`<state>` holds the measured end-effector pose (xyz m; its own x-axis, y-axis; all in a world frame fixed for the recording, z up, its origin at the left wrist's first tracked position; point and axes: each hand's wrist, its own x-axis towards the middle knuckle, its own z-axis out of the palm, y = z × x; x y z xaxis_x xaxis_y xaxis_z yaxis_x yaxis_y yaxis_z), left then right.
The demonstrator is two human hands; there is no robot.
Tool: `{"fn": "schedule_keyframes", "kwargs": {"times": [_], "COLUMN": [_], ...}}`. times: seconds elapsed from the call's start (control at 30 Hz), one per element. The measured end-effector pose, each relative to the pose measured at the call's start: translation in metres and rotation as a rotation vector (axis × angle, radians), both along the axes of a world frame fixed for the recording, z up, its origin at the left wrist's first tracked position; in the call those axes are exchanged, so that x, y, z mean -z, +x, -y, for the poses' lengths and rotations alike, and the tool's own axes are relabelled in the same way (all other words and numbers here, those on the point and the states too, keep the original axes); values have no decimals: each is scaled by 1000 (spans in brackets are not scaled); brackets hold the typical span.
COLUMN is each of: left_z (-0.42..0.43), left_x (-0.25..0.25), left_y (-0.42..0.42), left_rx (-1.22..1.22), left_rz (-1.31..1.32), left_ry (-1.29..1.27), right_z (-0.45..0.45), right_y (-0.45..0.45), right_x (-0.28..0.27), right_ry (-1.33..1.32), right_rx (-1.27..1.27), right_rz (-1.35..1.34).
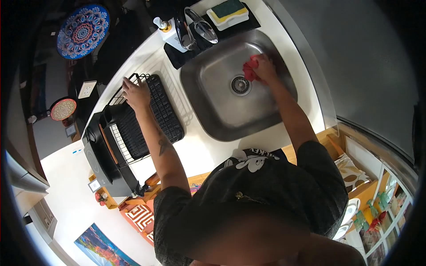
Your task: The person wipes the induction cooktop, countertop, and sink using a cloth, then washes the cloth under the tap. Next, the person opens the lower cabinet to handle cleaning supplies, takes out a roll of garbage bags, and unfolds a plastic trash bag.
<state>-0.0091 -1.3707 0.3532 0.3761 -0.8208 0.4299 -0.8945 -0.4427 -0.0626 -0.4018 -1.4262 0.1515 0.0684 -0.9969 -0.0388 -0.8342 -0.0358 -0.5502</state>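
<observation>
Pinching a bunched red cloth (250,68), the fingers of the right hand (266,70) are curled in against it; some fingertips are hidden by the hand and the folds. Cloth position: inside the steel sink (222,119), just beside the drain (241,85). Left hand (136,94): at the end of the black wire dish rack (114,133), fingers bent at its top rail; cannot tell whether they close on the wire or only rest there. Under the hand, a black ribbed tray (166,106) sits along the rack's sink side. Rack and sink share the white counter (195,155). Behind the sink: faucet (205,31), with a white pump bottle (174,39) to its left and a green-and-yellow sponge (228,11) to its right, in a white holder (233,20)
</observation>
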Motion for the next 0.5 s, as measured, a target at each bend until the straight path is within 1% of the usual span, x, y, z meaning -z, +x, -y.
{"fn": "schedule_keyframes", "kwargs": {"times": [0.03, 0.07, 0.1, 0.13, 0.17, 0.2, 0.27, 0.3, 0.33, 0.37, 0.4, 0.47, 0.5], "left_z": [7, 21, 41, 59, 79, 93, 115, 122, 125, 125, 126, 121, 112], "left_x": [-17, -29, -33, -30, -21, -19, -19, -20, -20, -20, -19, -18, -23], "left_y": [-12, -24, -36, -47, -50, -52, -58, -56, -55, -51, -47, -43, -47], "left_rx": [163, 344, 523, 656, 791, 791, 842, 758, 763, 747, 728, 730, 639], "left_rz": [-73, -222, -372, -388, -395, -397, -556, -540, -543, -724, -901, -853, -824], "left_ry": [-79, -57, -35, -28, -36, -40, 92, 216, 209, 216, 220, 180, 174], "right_z": [7, 15, 26, 38, 52, 66, 93, 107, 124, 135, 146, 160, 163], "right_y": [-2, -3, -1, 2, 3, 4, 9, 11, 10, 12, 12, 13, 14], "right_x": [-6, -17, -36, -57, -80, -103, -141, -155, -166, -172, -167, -148, -145], "right_ry": [27, 28, -88, -206, -398, -589, -672, -676, -767, -850, -856, -574, -578], "right_rx": [-34, -36, -18, -1, -14, -26, -48, -47, -212, -377, -378, -452, -453], "right_rz": [152, 148, 304, 460, 422, 382, 270, 265, 171, 81, 81, -60, -59]}}
